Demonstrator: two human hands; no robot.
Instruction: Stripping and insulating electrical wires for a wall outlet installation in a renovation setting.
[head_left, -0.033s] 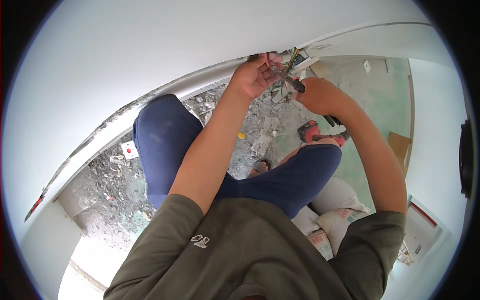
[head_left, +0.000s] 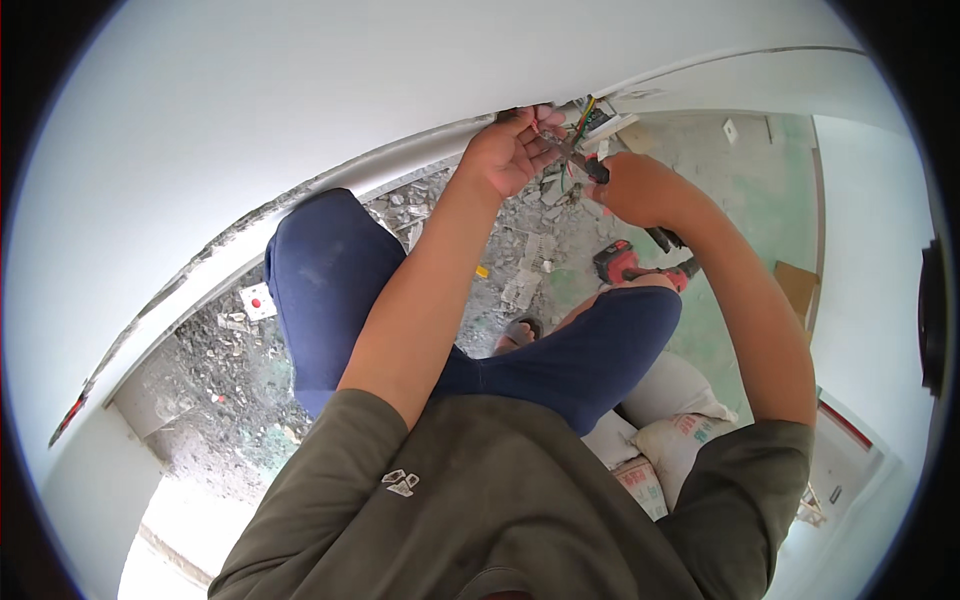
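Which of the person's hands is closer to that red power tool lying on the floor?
The right hand. It is just above the red power tool in the picture, gripping a dark-handled hand tool. The left hand is farther off to the left, up by the wires at the wall.

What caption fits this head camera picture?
Left hand holds wires at a white wall; right hand works pliers.

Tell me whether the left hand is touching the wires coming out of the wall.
Touching. The head view shows the left hand with its fingertips pinched on the coloured wires at the wall opening, no gap visible.
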